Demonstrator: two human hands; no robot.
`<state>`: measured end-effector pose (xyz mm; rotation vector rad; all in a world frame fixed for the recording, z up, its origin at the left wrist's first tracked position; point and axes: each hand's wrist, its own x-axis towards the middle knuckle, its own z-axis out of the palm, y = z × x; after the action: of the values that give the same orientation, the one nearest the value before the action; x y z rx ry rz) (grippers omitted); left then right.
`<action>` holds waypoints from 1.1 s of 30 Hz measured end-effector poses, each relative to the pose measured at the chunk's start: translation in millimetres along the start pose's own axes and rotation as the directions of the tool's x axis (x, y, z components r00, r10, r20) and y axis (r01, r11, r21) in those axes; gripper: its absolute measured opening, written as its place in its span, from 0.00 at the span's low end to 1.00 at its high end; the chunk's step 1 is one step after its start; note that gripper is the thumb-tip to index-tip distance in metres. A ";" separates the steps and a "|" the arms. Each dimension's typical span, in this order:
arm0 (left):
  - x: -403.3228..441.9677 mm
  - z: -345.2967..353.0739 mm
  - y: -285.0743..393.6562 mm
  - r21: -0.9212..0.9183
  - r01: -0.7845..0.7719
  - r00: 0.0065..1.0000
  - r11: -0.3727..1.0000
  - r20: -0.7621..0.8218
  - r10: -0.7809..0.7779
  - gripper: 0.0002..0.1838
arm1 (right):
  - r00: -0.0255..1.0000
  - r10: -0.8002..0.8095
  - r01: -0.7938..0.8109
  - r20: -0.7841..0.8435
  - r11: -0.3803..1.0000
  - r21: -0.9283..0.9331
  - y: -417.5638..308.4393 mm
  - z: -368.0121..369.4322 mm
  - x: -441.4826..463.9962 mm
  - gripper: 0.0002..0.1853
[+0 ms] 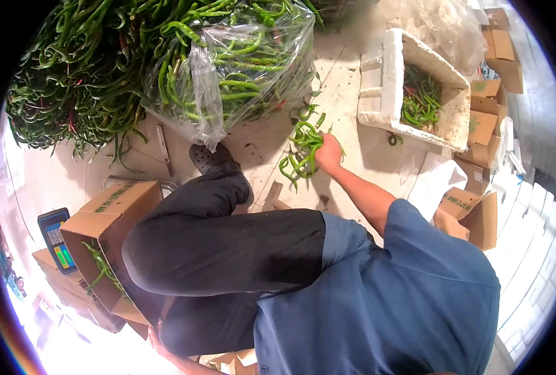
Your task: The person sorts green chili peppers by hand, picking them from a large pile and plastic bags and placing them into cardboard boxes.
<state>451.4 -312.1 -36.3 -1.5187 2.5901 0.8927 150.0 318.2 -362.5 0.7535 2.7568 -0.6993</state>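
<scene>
My right hand point(329, 154) is at the floor, closed on a bunch of long green chili peppers point(304, 144). Some of that bunch spreads over the floor just left of the fingers. At the lower left, my left hand point(155, 342) is by the near edge of an open cardboard box point(112, 203); my knee and the glare hide most of its fingers. A few green peppers point(103, 265) show inside that box, which lies tilted with its opening toward the lower left.
A large pepper heap point(71, 81) and a clear plastic bag point(206, 94) of peppers lie beyond my shoe point(212, 159). A white foam crate point(378, 112) with peppers stands right. A digital scale display point(58, 240) and several cardboard boxes point(481, 128) flank me.
</scene>
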 end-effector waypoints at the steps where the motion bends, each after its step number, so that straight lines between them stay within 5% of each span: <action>1: 1.3 -0.2 6.9 -0.074 0.098 0.995 0.992 -0.015 -0.100 0.19 | 0.999 0.004 -0.005 0.032 0.999 0.035 6.4 -8.1 -0.7 0.13; 3: 5.9 -0.9 26.0 -0.222 0.285 0.955 0.932 -0.016 -0.296 0.23 | 0.996 -0.063 0.056 0.062 0.993 0.108 8.8 -36.7 -7.8 0.16; 9: 33.4 -11.1 12.1 -0.181 0.127 0.992 0.975 0.016 -0.126 0.24 | 0.970 -0.183 0.075 0.160 0.850 0.521 -27.6 -150.7 1.2 0.17; 12: 44.4 -4.7 22.4 -0.154 0.027 0.999 0.988 -0.027 -0.031 0.23 | 0.918 -0.238 -0.151 0.316 0.527 0.836 -63.0 -202.0 14.1 0.14; 14: 46.4 0.7 47.7 -0.072 -0.041 0.998 0.997 -0.060 0.037 0.23 | 0.839 -0.289 -0.294 0.462 0.474 0.830 -92.0 -235.6 15.3 0.19; 17: 42.1 12.4 86.0 0.237 -0.226 0.934 0.945 -0.222 0.280 0.22 | 0.666 -0.548 -0.525 0.506 0.138 0.840 -130.0 -252.0 13.7 0.16; 18: 39.1 17.8 102.0 0.306 -0.249 0.902 0.919 -0.272 0.335 0.22 | 0.626 -0.588 -0.541 0.512 0.146 0.829 -141.2 -249.7 14.5 0.17; 20: 34.5 29.9 135.4 0.159 -0.317 0.901 0.935 -0.258 0.350 0.17 | 0.556 -0.640 -0.626 0.530 0.097 0.774 -161.9 -246.6 10.7 0.22; 25: 9.5 55.7 228.5 -0.130 -0.533 0.846 0.836 -0.095 0.525 0.12 | 0.183 -0.878 -0.711 0.443 0.193 0.676 -263.0 -248.5 -22.9 0.17; 28: 0.9 52.1 277.8 -0.300 -0.548 0.817 0.781 0.009 0.577 0.11 | 0.073 -0.885 -0.667 0.461 0.300 0.682 -326.2 -252.6 -45.9 0.17; 33: 29.0 42.3 292.2 -0.533 -0.550 0.795 0.643 -0.097 0.599 0.11 | -0.046 -0.892 -0.502 0.449 0.410 0.761 -409.5 -243.0 -77.1 0.15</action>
<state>189.6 -207.8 56.4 -0.5907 2.9412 1.8287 -14.1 94.1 32.0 -0.4448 0.7343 -1.8676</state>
